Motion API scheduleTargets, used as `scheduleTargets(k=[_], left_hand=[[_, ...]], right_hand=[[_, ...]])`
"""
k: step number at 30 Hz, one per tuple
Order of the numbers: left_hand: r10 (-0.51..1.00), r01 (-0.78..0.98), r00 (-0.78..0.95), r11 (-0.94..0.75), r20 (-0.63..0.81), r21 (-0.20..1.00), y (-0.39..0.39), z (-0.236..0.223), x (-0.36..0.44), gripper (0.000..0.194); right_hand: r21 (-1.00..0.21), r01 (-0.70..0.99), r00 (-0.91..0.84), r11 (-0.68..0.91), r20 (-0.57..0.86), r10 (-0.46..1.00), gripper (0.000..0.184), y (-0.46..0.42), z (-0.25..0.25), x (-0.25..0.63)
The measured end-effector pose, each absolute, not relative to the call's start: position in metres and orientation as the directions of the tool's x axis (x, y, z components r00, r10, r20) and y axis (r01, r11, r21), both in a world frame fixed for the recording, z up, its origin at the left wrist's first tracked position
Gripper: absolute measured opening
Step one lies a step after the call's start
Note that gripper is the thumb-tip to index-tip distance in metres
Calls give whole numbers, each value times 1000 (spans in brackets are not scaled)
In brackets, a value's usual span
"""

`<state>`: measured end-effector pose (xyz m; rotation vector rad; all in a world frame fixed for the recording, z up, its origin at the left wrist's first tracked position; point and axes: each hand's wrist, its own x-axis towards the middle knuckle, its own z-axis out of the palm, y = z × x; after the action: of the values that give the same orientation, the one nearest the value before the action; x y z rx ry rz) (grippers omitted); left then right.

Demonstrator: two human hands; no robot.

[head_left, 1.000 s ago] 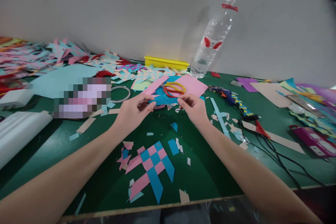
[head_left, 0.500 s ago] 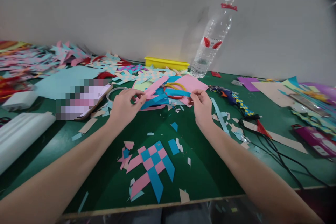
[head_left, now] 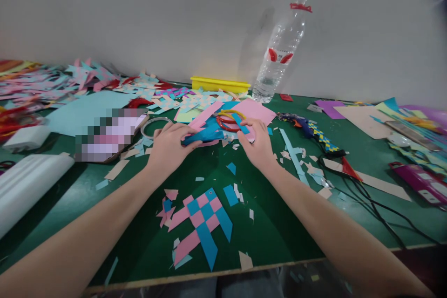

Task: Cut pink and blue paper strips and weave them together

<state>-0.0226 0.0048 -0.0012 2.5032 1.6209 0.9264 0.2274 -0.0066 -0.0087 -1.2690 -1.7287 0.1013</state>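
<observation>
Blue paper strips are gripped in my left hand, between thumb and fingers, above the table. A short blue strip shows at the fingertips of my right hand, which is curled around it. Red and yellow looped handles, which look like scissors, lie just behind the hands; their blades are hidden. Pink paper lies behind my right hand, and a pink strip stretches beyond my left. Nearer the front edge lies a woven pink and blue paper fish.
A tilted water bottle leans at the wall beside a yellow tray. On the left are a phone, a tape roll and a white roll-shaped object. Black cords and a purple case lie right.
My right hand has moved left, towards my left hand, and the blue strip stretched between them has shifted with it. More blue paper is bunched in my left hand.
</observation>
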Motion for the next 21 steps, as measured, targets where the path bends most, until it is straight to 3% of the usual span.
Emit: scheduleTargets(k=[3, 6, 9, 12, 14, 21], left_hand=[[811, 794, 251, -485, 529, 367, -1, 6, -19, 25], [743, 714, 329, -600, 583, 361, -9, 11, -14, 25], [697, 658, 466, -685, 545, 313, -14, 11, -9, 23], [677, 638, 583, -724, 449, 264, -16, 8, -7, 33], [699, 674, 571, -699, 430, 241, -14, 6, -8, 39], [771, 858, 397, -505, 497, 98, 1, 0, -22, 28]], right_hand=[[-517, 705, -46, 486, 649, 759, 18, -9, -7, 226], [-531, 690, -26, 492, 661, 750, 18, -7, -8, 229], [-560, 659, -9, 502, 662, 750, 19, -5, -10, 232], [-573, 648, -12, 501, 650, 760, 19, -5, -10, 231], [-561, 650, -37, 513, 651, 758, 19, -7, -9, 229], [-528, 642, -127, 556, 641, 757, 18, -9, -9, 226]])
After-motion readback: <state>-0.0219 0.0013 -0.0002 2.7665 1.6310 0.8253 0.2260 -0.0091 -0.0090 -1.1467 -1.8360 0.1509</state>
